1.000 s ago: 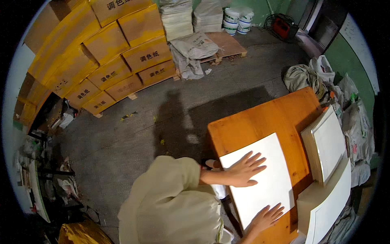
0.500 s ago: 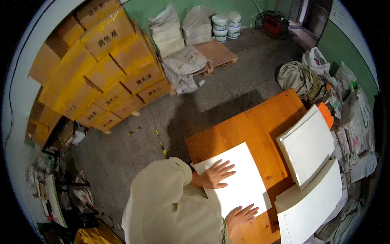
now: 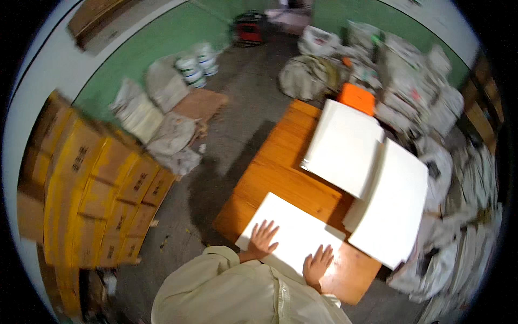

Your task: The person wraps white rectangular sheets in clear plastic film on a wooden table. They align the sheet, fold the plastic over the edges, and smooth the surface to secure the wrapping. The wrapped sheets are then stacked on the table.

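A white sheet of paper or card [image 3: 294,229] lies on the wooden table [image 3: 270,167] in front of me; whether it is one sheet or a thin pile I cannot tell. My left hand [image 3: 263,239] rests flat on its left part, fingers spread. Near its right part my right hand [image 3: 318,265] lies with the fingers stretched out, also on the sheet. Neither hand grips anything. Beyond the sheet are a white stack [image 3: 345,146] at the far side and a thick, curved pile of white sheets [image 3: 396,208] at the right.
Taped cardboard boxes [image 3: 100,200] stand stacked at the left. White buckets [image 3: 191,73] and wrapped stacks [image 3: 137,108] are by the green wall. An orange stool-like object [image 3: 356,99] sits behind the table. Several full sacks [image 3: 407,81] crowd the right side.
My view has swung to the right, so the table and piles appear turned and the boxes sit farther left. Both hands stay flat on the white sheet.
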`<state>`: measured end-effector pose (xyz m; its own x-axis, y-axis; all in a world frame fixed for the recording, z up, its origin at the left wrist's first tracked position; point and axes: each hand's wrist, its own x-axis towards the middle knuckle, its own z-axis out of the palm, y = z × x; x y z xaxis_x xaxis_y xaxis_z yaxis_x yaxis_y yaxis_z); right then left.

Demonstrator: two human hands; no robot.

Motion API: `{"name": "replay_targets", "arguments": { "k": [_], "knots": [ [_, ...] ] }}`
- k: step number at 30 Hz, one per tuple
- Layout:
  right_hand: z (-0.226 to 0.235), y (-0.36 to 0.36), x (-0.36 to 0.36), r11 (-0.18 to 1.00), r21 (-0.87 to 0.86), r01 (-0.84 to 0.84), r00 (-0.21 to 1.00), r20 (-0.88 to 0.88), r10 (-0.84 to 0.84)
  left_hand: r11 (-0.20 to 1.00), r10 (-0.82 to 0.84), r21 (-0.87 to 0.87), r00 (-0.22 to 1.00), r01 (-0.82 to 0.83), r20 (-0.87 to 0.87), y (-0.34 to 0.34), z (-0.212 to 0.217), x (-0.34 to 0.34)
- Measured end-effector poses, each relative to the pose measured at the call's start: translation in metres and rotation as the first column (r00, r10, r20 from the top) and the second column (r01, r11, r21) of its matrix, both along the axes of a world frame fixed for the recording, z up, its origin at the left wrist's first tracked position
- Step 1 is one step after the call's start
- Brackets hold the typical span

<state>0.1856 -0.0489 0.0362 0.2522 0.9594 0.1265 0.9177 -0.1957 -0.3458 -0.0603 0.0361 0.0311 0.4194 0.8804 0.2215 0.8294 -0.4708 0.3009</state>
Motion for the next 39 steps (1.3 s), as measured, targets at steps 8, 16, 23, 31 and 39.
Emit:
{"name": "replay_targets", "arguments": {
  "k": [8, 16, 23, 31, 39],
  "knots": [
    [0.008, -0.002, 0.007, 0.996, 0.062, 0.065, 0.981, -0.188, -0.052, 0.989, -0.038, -0.146, 0.987, 0.016, -0.153, 0.001, 0.012, 0.007],
    [0.014, -0.106, 0.046, 0.877, 0.252, 0.410, 0.872, -0.390, -0.296, 0.993, -0.069, -0.115, 0.966, 0.042, -0.249, -0.001, -0.012, 0.006],
    [-0.050, -0.445, 0.048, 0.213, -0.176, 0.961, 0.257, 0.284, -0.924, 0.997, -0.081, -0.031, 0.963, 0.076, -0.258, -0.003, -0.032, -0.004],
    [-0.057, -0.553, -0.040, -0.282, -0.958, 0.041, -0.534, 0.218, -0.817, 0.995, -0.093, -0.046, 0.954, 0.083, -0.285, 0.003, -0.031, 0.007],
    [-0.082, -0.523, -0.054, -0.132, -0.991, 0.030, -0.675, 0.077, -0.734, 0.995, -0.094, -0.070, 0.948, 0.076, -0.303, -0.002, -0.029, 0.004]
  ]
}}
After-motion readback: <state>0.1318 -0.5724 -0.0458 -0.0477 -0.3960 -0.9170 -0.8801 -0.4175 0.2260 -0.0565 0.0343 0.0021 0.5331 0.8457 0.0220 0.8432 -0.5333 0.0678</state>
